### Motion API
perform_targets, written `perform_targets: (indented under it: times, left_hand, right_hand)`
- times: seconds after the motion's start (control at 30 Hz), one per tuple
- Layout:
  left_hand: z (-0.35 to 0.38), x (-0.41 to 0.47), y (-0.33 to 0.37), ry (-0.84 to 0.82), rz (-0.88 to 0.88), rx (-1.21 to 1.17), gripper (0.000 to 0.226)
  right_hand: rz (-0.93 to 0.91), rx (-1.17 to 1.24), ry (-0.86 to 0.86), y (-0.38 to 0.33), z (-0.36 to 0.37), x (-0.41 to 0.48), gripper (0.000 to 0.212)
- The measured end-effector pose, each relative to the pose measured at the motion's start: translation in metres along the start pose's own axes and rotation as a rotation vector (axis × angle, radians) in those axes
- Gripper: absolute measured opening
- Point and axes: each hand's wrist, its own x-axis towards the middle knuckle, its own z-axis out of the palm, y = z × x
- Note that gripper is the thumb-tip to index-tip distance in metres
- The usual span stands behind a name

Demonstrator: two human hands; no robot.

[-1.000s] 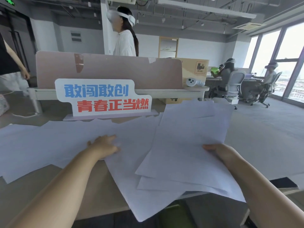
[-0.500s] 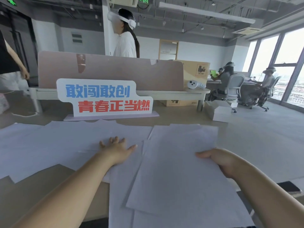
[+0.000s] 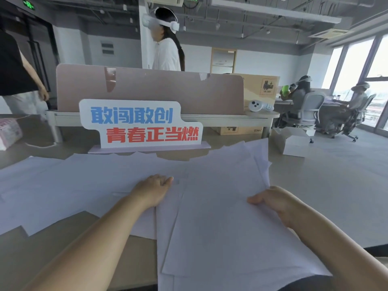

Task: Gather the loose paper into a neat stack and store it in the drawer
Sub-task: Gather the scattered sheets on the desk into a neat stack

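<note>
Several loose white paper sheets (image 3: 69, 185) lie spread over the wooden desk (image 3: 42, 255), overlapping unevenly. A bunch of sheets (image 3: 222, 227) on the right hangs over the desk's near edge. My right hand (image 3: 273, 201) grips this bunch at its right edge, thumb on top. My left hand (image 3: 155, 189) presses flat on the sheets in the middle, fingers together, just left of the bunch. No drawer is in view.
A white sign with blue and red characters (image 3: 140, 124) stands at the desk's back, with a pink partition (image 3: 147, 89) behind it. A white box (image 3: 294, 141) sits on the floor to the right. People stand and sit further off. A dark object (image 3: 378, 249) lies at the right desk edge.
My right hand lowered its raised bunch onto the desk and slid it left over the other sheets. My left hand moved forward and right, its fingers closing together on the paper.
</note>
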Motion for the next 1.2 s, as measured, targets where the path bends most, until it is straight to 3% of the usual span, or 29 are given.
perform_targets:
  times: [0.13, 0.47, 0.63, 0.8, 0.93, 1.0, 1.07, 1.1, 1.2]
  left_hand:
    - [0.005, 0.003, -0.002, -0.032, -0.017, 0.125, 0.059]
    - [0.0, 0.001, -0.015, -0.014, -0.119, 0.168, 0.064]
    - [-0.001, 0.002, -0.018, 0.108, -0.138, 0.167, 0.044]
    - [0.001, -0.004, -0.013, 0.16, -0.174, 0.166, 0.037]
    - [0.0, -0.008, -0.01, 0.136, -0.246, 0.256, 0.042]
    - [-0.004, -0.013, -0.004, 0.153, -0.198, 0.218, 0.048]
    - [-0.011, -0.023, 0.008, 0.237, -0.054, -0.088, 0.042]
    - [-0.019, -0.032, 0.016, 0.235, -0.008, -0.41, 0.041]
    - [-0.048, -0.068, 0.04, -0.038, 0.048, -1.36, 0.037]
  right_hand:
    - [-0.003, 0.068, 0.006, -0.002, -0.016, -0.009, 0.018]
    - [-0.029, 0.139, 0.066, -0.014, -0.074, -0.039, 0.008]
    - [-0.052, 0.194, 0.133, -0.021, -0.105, -0.061, 0.008]
    - [-0.12, 0.273, 0.181, -0.029, -0.115, -0.078, 0.01]
    - [-0.193, 0.367, 0.213, -0.04, -0.118, -0.087, 0.032]
    - [-0.212, 0.405, 0.201, -0.045, -0.118, -0.089, 0.039]
    - [-0.232, 0.414, 0.158, -0.047, -0.113, -0.089, 0.04]
    - [-0.238, 0.42, 0.137, -0.048, -0.109, -0.088, 0.04]
    - [-0.247, 0.44, 0.063, -0.044, -0.091, -0.083, 0.041]
